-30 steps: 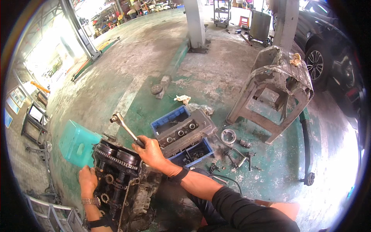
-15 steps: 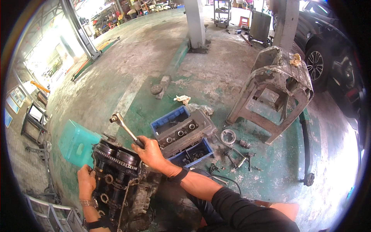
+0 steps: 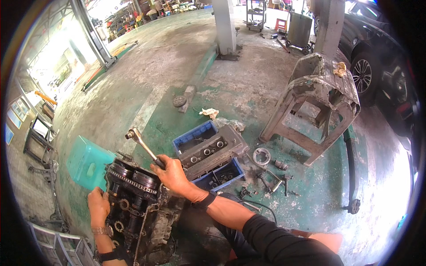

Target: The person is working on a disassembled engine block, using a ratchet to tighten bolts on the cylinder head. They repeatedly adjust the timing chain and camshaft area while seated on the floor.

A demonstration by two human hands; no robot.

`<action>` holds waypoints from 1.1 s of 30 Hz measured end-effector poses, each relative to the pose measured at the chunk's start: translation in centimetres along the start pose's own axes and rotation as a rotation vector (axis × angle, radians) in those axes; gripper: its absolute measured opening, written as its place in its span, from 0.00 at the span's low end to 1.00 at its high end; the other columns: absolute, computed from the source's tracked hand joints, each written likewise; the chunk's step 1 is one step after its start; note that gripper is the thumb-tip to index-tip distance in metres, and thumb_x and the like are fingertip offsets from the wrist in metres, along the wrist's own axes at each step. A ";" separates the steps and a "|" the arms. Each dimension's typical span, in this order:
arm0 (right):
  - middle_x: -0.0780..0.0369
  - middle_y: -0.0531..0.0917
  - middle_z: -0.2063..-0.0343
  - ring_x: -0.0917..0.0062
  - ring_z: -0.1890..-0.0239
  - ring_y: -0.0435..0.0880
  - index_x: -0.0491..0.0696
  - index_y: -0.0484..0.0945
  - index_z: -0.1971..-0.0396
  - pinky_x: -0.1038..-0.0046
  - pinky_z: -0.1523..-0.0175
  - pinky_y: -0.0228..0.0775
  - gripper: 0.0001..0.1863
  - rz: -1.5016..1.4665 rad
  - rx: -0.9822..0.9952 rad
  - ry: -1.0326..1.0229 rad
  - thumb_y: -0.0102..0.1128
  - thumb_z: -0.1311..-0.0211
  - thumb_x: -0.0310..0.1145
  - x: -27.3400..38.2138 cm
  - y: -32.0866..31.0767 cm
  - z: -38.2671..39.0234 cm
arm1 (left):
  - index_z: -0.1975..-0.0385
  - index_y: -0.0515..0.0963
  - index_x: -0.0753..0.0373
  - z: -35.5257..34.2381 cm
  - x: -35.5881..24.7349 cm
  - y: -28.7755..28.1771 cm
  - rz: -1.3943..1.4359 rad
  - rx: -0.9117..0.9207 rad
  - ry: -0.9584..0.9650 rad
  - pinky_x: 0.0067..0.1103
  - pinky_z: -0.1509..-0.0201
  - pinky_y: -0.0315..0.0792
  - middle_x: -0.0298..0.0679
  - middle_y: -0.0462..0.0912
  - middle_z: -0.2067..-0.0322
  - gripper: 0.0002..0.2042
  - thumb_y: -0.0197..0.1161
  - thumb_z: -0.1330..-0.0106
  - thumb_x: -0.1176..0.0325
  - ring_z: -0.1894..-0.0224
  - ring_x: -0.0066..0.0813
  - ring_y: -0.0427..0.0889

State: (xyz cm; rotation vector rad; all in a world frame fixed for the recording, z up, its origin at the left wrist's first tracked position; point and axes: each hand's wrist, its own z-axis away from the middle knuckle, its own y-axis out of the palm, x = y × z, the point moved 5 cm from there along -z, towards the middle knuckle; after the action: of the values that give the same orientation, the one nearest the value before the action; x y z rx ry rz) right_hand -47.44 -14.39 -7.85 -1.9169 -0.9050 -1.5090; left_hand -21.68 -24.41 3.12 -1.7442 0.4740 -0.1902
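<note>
My right hand point(image 3: 174, 176) is closed round the dark grip of a ratchet wrench point(image 3: 144, 145), whose metal head points up and to the left in the air. Below it stands a dark, oily engine block point(image 3: 141, 213) with a timing chain point(image 3: 133, 182) across two round sprockets at its far end. My left hand point(image 3: 98, 206), with a watch at the wrist, is at the block's left side. Its fingers are curled, and what they grip, if anything, is hidden.
A teal plastic stool point(image 3: 88, 164) stands just beyond the engine. To the right, a grey valve cover point(image 3: 213, 153) rests across blue bins point(image 3: 195, 135). Loose metal parts, including a ring point(image 3: 262, 156), lie beside a worn grey stool point(image 3: 306, 106). A dark car point(image 3: 381, 57) is at far right.
Almost nothing differs. My left hand has shifted very slightly, and the wrench head has tipped a little toward the left.
</note>
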 end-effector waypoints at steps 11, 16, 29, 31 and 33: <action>0.43 0.82 0.73 0.52 0.67 0.84 0.37 0.78 0.57 0.62 0.63 0.73 0.18 -0.055 0.005 0.006 0.65 0.42 0.35 -0.3 0.2 0.0 | 0.72 0.75 0.77 0.5 -0.5 -0.5 0.217 0.031 0.069 0.35 0.64 0.72 0.61 0.78 0.74 0.07 0.64 0.43 0.78 0.69 0.57 0.79; 0.44 0.82 0.72 0.52 0.66 0.84 0.38 0.78 0.57 0.62 0.63 0.74 0.18 -0.055 0.012 0.011 0.65 0.42 0.35 -0.2 0.1 0.0 | 0.73 0.74 0.77 0.3 -0.3 -0.2 0.112 0.022 0.031 0.35 0.65 0.71 0.63 0.77 0.75 0.07 0.64 0.42 0.78 0.70 0.60 0.78; 0.44 0.82 0.73 0.53 0.68 0.84 0.38 0.79 0.58 0.62 0.64 0.73 0.17 -0.042 0.012 0.006 0.65 0.42 0.34 0.2 -0.1 0.1 | 0.72 0.76 0.77 -0.2 1.3 0.0 0.184 0.035 0.012 0.34 0.64 0.73 0.60 0.79 0.75 0.08 0.64 0.41 0.75 0.71 0.54 0.80; 0.45 0.82 0.73 0.53 0.68 0.84 0.38 0.79 0.58 0.62 0.64 0.73 0.17 -0.044 0.011 0.007 0.65 0.42 0.34 0.2 -0.1 0.1 | 0.72 0.76 0.76 -0.1 1.0 -0.1 0.161 0.054 0.025 0.34 0.64 0.73 0.60 0.79 0.74 0.07 0.64 0.42 0.77 0.71 0.53 0.80; 0.45 0.82 0.74 0.54 0.69 0.84 0.38 0.79 0.58 0.63 0.64 0.73 0.17 -0.056 0.011 0.009 0.65 0.42 0.34 0.1 -0.1 0.1 | 0.72 0.76 0.77 -0.2 0.9 0.0 0.132 0.043 0.015 0.35 0.64 0.73 0.60 0.79 0.74 0.07 0.64 0.43 0.78 0.70 0.55 0.80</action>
State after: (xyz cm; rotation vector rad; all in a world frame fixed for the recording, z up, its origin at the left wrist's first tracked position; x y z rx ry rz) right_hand -47.42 -14.27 -7.77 -1.8901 -0.9680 -1.5405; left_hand -20.91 -24.94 3.04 -1.6643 0.5901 -0.1185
